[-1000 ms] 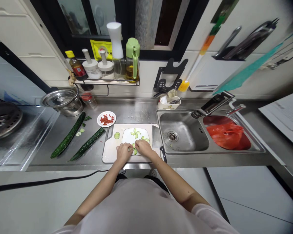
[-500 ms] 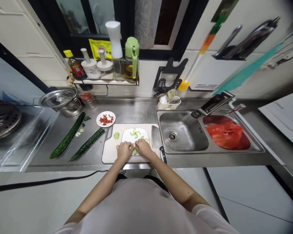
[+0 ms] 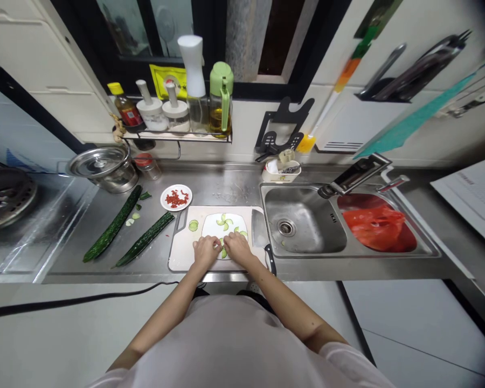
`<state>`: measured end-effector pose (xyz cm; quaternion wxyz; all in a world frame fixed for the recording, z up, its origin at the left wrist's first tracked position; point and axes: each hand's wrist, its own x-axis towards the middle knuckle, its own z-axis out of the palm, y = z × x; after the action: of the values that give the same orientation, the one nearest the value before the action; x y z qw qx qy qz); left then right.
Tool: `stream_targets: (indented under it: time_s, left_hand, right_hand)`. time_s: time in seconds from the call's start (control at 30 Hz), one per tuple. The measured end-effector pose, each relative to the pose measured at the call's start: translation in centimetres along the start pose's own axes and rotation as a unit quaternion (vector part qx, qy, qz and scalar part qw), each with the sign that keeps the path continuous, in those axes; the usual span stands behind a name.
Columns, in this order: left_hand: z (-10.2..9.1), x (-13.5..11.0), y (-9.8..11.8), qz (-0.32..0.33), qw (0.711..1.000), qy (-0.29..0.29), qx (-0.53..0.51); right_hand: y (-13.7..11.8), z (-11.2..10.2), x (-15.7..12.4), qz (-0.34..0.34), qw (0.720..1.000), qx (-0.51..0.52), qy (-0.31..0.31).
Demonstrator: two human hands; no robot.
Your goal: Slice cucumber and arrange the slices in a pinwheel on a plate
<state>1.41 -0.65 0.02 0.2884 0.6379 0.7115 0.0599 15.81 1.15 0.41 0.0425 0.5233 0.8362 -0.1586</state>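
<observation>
Both of my hands meet over the near edge of a white plate (image 3: 210, 227) that lies on a pale cutting board (image 3: 181, 253). My left hand (image 3: 205, 251) and my right hand (image 3: 237, 247) pinch small cucumber slices (image 3: 223, 251) between their fingertips. More cucumber slices (image 3: 223, 220) lie in a fan at the plate's far side, and one slice (image 3: 193, 226) rests on the board. A cleaver (image 3: 260, 230) lies along the board's right edge, its black handle toward me.
Two long cucumbers (image 3: 112, 230) lie on the steel counter to the left, with a small dish of red bits (image 3: 176, 197) behind the board. A lidded pot (image 3: 102, 168) stands at the far left. The sink (image 3: 303, 226) is right of the board, beside a red basin (image 3: 372, 223).
My hands have stayed at the plate's near edge, with only small finger movements on the slices. The view has shifted slightly.
</observation>
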Motion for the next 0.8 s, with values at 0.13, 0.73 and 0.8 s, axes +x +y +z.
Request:
stream_targets:
  time_s: [0.13, 0.73, 0.8]
  left_hand:
    - [0.0, -0.1, 0.0, -0.001, 1.000, 0.001, -0.002]
    - [0.0, -0.1, 0.1, 0.012, 1.000, 0.008, -0.007]
    - [0.0, -0.1, 0.0, 0.014, 1.000, 0.005, -0.006]
  right_hand:
    - [0.6, -0.2, -0.5, 0.020, 0.999, 0.004, 0.024]
    - [0.9, 0.8, -1.5, 0.032, 0.999, -0.012, 0.033]
    - [0.9, 0.7, -1.5, 0.035, 0.999, -0.012, 0.033]
